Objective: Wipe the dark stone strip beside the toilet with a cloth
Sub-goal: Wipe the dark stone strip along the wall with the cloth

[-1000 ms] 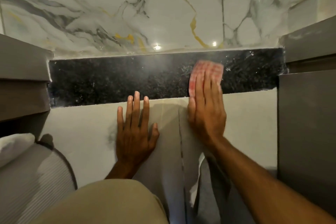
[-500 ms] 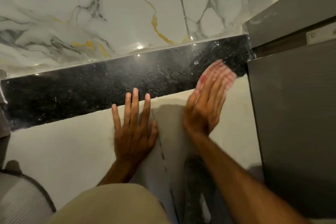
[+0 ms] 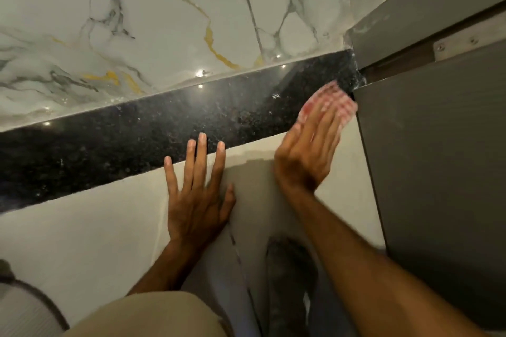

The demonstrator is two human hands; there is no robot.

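A dark speckled stone strip (image 3: 131, 142) runs slantwise across the floor between marble tile and plain pale tile. My right hand (image 3: 306, 153) lies flat on a red-and-white checked cloth (image 3: 335, 100), pressing it down at the strip's right end, next to the grey door. The hand is motion-blurred and hides most of the cloth. My left hand (image 3: 198, 197) rests flat on the pale tile with fingers spread. Its fingertips reach onto the strip's near edge, and it holds nothing.
A grey door panel (image 3: 438, 159) and its frame (image 3: 410, 8) close off the right side. White marble tile (image 3: 164, 22) with gold and grey veins lies beyond the strip. The toilet's curved edge (image 3: 30, 306) shows at bottom left. My knee (image 3: 147, 317) is at the bottom.
My right hand has slid the cloth rightward along the strip, from its middle to the end by the door. The view has swung right and tilted. My left hand stays planted.
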